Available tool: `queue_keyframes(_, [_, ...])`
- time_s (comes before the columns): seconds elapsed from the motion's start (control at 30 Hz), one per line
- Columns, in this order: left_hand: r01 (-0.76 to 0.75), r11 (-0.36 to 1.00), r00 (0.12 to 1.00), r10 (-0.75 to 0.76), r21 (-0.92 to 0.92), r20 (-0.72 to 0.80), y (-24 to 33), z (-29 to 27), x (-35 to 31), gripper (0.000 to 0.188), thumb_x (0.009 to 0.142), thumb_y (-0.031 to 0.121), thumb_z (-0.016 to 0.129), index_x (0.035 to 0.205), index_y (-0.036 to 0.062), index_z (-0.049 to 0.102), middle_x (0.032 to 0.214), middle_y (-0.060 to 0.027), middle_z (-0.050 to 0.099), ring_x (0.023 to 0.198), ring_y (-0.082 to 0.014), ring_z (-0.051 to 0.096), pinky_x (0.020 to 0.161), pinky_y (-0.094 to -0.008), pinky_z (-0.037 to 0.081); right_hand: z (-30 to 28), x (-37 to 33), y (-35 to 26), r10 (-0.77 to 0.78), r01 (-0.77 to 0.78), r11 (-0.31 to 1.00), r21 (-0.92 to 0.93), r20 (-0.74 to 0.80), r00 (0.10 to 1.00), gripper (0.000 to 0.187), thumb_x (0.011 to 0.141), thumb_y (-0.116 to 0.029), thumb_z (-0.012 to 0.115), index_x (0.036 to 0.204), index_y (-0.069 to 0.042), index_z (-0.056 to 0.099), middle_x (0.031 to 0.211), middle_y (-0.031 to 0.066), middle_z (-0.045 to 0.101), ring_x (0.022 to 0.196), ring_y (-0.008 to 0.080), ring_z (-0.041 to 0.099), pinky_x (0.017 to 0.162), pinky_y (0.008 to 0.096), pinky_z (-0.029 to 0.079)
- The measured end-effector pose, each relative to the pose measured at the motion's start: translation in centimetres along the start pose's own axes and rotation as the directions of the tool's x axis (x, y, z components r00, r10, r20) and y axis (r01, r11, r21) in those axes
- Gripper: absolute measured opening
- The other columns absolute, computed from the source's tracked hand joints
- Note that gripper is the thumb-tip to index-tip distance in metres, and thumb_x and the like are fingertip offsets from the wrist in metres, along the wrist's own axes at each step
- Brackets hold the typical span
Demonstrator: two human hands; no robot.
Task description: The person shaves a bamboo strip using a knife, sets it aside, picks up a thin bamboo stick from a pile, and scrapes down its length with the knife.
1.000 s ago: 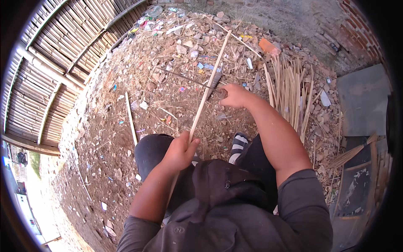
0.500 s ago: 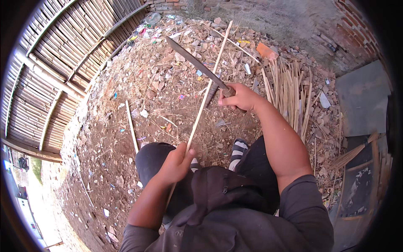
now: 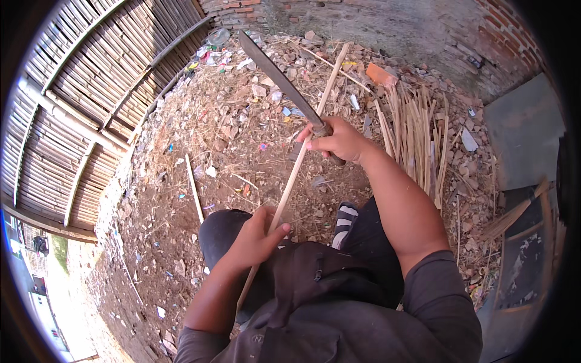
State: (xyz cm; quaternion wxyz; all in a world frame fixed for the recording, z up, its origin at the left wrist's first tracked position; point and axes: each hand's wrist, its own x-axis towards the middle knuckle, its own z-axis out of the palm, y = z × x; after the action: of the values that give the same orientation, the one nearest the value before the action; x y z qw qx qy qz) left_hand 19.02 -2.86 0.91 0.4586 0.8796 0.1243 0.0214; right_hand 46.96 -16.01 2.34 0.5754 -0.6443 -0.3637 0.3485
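A long pale bamboo strip (image 3: 296, 164) slants up and away from beside my left thigh. My left hand (image 3: 257, 239) is closed round its lower part, the thumb lying along it. In my right hand (image 3: 340, 144) is the dark wooden handle of a machete (image 3: 278, 78). Its long blade points up to the far left and rises clear of the strip. The right thumb and fingertips reach the strip just below the handle; whether they grip it too, I cannot tell. The strip's lower end passes behind my left wrist.
A pile of similar strips (image 3: 417, 130) lies at the right. One single strip (image 3: 194, 187) rests left of my knee. An orange brick (image 3: 381, 75) sits at the far side, near the brick wall (image 3: 363, 24). A bamboo fence (image 3: 103, 78) stands left, grey sheets (image 3: 520, 136) right.
My right hand has come down slightly to the left, so its fingers reach the strip. The machete blade has turned steeper, and the strip looks broader. The view has shifted slightly.
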Motion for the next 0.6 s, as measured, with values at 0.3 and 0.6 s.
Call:
queue_keyframes(0.3, [0.373, 0.619, 0.927, -0.289, -0.692, 0.241, -0.9, 0.5, 3.9, 0.025, 0.103, 0.033, 0.057, 0.090, 0.0134, 0.048, 0.060, 0.0084, 0.039, 0.044, -0.0024, 0.033, 0.039, -0.0217, 0.022, 1.3, -1.4, -2.0, -0.107, 0.098, 0.707, -0.700, 0.031, 0.994, 0.037, 0.076, -0.019, 0.074, 0.113, -0.013, 0.069, 0.087, 0.0112, 0.071, 0.085, 0.0267, 0.070, 0.074, 0.0410, 0.053])
queue_keyframes(0.6, [0.301, 0.632, 0.952, -0.247, -0.714, 0.184, -3.3, 1.3, 3.7, 0.029, 0.108, 0.034, 0.043, 0.087, 0.0144, 0.044, 0.064, 0.0070, 0.038, 0.046, -0.0033, 0.033, 0.039, -0.0216, 0.025, 1.0, 0.9, 2.7, -0.012, 0.084, 0.593, -0.801, 0.096, 0.995, 0.028, 0.073, -0.025, 0.077, 0.093, -0.007, 0.068, 0.075, 0.0156, 0.066, 0.074, 0.0342, 0.067, 0.068, 0.0444, 0.051])
